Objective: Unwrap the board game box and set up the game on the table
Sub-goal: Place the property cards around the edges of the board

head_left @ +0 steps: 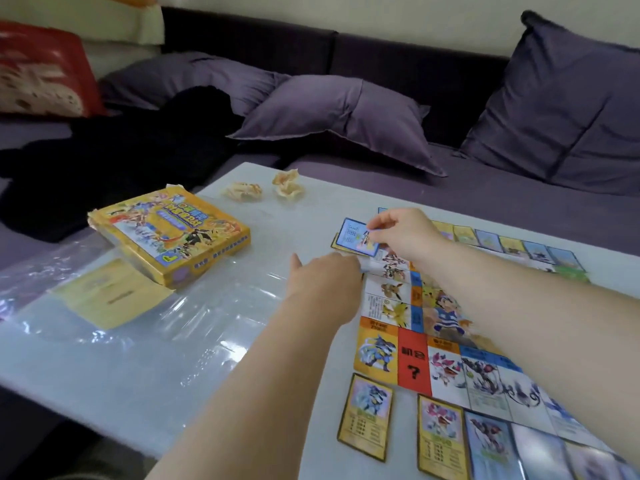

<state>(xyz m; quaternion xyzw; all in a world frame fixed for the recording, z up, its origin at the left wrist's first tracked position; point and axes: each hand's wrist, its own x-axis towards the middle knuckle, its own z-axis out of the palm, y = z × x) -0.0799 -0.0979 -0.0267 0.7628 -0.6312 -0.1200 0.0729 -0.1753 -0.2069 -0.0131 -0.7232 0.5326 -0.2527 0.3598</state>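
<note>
Pinching blue card (358, 237), right hand (405, 233); left hand (322, 277) flat, touching board (414, 341) marked "?".

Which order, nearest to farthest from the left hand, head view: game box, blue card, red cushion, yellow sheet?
1. blue card, just beyond the left hand, pinched by the right hand.
2. game box, left on the table.
3. yellow sheet, farther left.
4. red cushion, far left on the sofa.

Left hand (322, 275) reaches forward, thumb spread; right hand (405, 233) pinches a card (356, 237).
</note>
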